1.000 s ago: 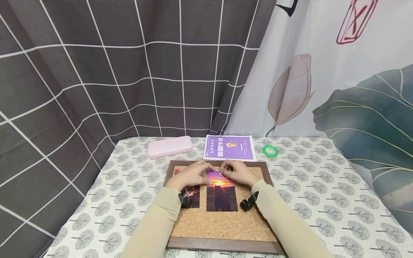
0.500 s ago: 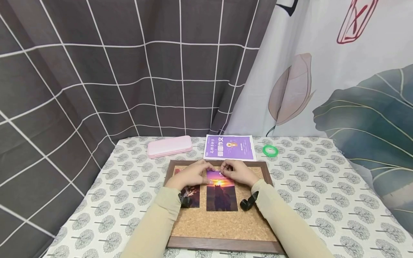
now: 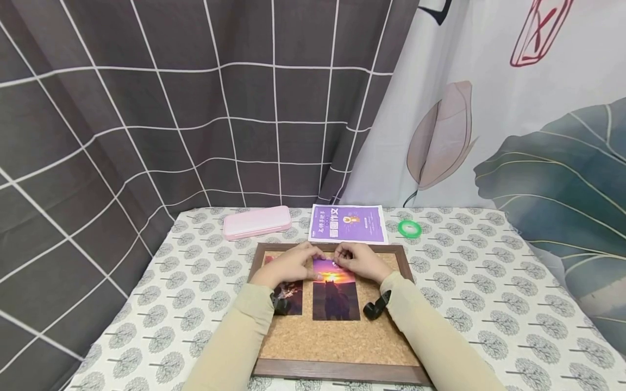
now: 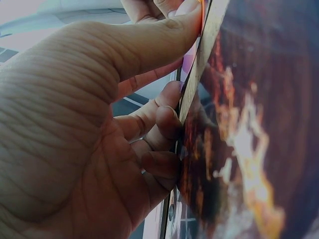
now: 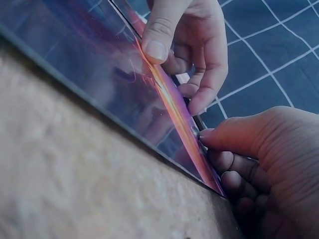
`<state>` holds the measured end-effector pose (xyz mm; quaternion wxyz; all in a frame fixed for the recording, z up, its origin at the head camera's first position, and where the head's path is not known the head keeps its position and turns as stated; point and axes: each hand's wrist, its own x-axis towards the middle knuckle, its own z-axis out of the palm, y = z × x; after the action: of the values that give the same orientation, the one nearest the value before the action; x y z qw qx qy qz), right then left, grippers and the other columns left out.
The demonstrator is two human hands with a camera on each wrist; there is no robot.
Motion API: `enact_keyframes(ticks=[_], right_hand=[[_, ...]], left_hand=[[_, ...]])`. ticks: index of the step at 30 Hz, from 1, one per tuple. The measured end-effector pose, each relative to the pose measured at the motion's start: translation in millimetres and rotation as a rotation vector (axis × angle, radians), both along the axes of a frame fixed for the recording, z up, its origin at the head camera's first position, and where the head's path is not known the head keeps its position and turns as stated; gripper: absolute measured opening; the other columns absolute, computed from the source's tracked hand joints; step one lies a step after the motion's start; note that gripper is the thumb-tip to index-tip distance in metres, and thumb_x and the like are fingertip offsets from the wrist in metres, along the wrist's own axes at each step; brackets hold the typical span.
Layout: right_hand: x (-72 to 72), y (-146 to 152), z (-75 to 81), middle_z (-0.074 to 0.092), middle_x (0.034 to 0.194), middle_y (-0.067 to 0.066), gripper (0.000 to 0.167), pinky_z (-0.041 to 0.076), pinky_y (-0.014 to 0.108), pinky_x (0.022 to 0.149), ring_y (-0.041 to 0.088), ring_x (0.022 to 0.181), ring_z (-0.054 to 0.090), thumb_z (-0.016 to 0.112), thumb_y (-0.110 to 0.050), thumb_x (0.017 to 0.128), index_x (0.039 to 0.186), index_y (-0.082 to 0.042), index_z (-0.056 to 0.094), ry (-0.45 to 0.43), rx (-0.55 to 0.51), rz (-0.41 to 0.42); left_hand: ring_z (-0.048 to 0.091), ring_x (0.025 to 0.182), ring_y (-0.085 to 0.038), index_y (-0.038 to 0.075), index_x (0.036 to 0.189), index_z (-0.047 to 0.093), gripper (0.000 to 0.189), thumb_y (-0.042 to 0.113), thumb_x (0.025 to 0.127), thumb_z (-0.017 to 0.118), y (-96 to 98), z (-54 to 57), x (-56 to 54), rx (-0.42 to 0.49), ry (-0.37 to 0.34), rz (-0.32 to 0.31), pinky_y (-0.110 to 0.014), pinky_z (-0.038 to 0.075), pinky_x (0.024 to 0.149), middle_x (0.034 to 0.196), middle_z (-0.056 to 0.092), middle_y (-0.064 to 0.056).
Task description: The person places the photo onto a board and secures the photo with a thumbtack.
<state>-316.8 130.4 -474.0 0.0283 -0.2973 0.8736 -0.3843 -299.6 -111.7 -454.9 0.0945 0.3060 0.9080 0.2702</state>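
Note:
A sunset photo with a dark horse silhouette (image 3: 336,298) lies on the framed cork board (image 3: 342,342). My left hand (image 3: 290,264) rests over its upper left, the thumb pressing the left edge and fingertips at the top edge. Near the top right corner my right hand (image 3: 361,260) pinches a small push pin (image 5: 195,132) between thumb and forefinger; only a small pale, shiny part of it shows. A second, dark photo (image 3: 293,297) lies to the left, partly hidden under my left hand and wrist; its fiery pattern fills the right of the left wrist view.
Behind the board lie a pink pencil case (image 3: 257,222), a purple booklet (image 3: 348,224) and a green roll of tape (image 3: 409,229). A tree-patterned cloth (image 3: 489,304) covers the table. Curtains (image 3: 244,108) hang along its back and left.

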Motion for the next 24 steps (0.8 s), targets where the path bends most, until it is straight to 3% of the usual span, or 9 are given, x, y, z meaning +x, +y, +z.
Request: enact_keyframes(ticks=[24], right_hand=[[2.3, -1.3, 2.7, 0.063, 0.079, -0.005, 0.004, 0.049, 0.027, 0.067, 0.01, 0.072, 0.057, 0.07, -0.015, 0.094, 0.09, -0.013, 0.069, -0.01, 0.006, -0.009]], left_hand=[[0.052, 0.088, -0.013, 0.019, 0.128, 0.064, 0.048, 0.035, 0.086, 0.081, 0.1, 3.9, 3.0, -0.005, -0.011, 0.006, -0.034, 0.047, 0.082, 0.108, 0.053, -0.003]])
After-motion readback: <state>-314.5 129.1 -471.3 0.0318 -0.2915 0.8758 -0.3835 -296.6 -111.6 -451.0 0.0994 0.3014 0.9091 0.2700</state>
